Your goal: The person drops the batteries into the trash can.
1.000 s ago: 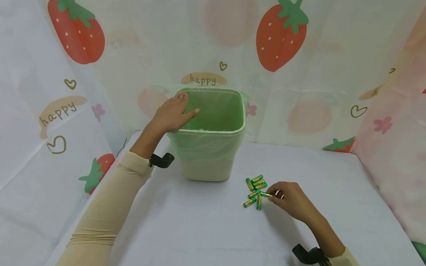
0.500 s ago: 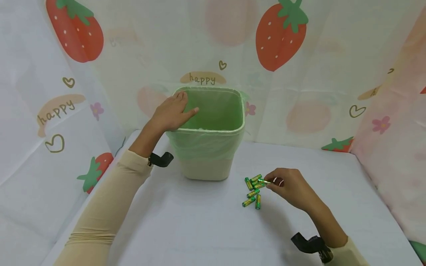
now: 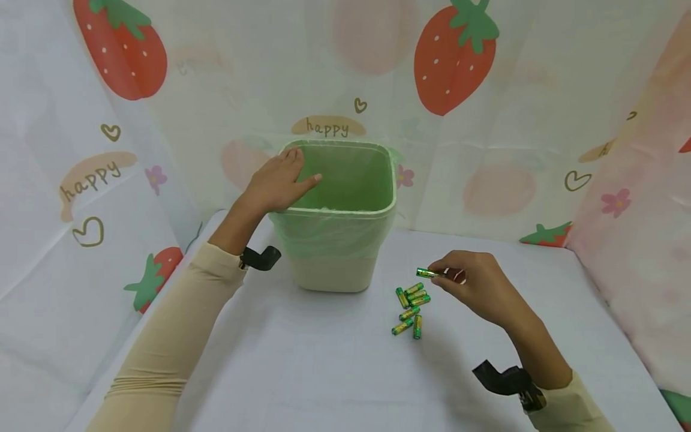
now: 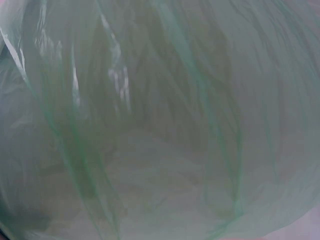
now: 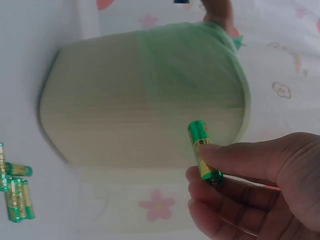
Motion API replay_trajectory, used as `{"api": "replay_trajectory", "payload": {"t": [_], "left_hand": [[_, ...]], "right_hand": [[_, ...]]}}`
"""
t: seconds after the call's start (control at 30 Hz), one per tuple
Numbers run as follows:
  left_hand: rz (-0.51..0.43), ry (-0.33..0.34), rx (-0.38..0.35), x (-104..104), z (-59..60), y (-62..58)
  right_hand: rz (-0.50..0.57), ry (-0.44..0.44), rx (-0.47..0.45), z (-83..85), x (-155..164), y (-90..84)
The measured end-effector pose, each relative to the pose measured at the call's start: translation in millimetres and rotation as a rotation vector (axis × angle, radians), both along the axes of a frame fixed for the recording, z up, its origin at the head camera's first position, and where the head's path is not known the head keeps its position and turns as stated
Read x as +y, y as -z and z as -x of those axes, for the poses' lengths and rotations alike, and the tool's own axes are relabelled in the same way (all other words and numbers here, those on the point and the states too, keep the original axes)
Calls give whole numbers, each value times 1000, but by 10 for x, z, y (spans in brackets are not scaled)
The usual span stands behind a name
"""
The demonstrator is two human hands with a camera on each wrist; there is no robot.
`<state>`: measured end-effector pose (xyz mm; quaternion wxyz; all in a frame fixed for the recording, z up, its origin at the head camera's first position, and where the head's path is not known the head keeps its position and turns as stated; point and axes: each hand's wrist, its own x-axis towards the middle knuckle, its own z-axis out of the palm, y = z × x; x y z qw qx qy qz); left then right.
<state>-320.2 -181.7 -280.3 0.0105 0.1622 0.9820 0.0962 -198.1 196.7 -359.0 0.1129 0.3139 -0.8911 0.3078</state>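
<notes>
Here, battery, pinched in right hand

The right hand has risen farther from the desk. The battery it pinches, beside the other batteries a second ago, is now clear of them.

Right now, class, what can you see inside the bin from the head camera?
Inside the bin, green inner walls show. The bottom is hidden behind the near rim, so whether anything lies there cannot be told. The left hand also covers part of the rim.
</notes>
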Motion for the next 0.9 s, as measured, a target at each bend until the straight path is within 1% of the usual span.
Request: {"api": "replay_trajectory", "payload": {"t": [0.27,0.7,0.8,0.9], "left_hand": [[-2,6,6,-15,24,17],[-4,16,9,-20,10,-1],[-4,13,10,-18,1,-7],[-15,3,8,-15,-6,13]], "right_hand": [[6,-27,44,22,-64,-251],[4,-67,187,134,-212,-683],[4,-87,211,157,-263,-781],[4,-104,226,170,-320,-867]]}}
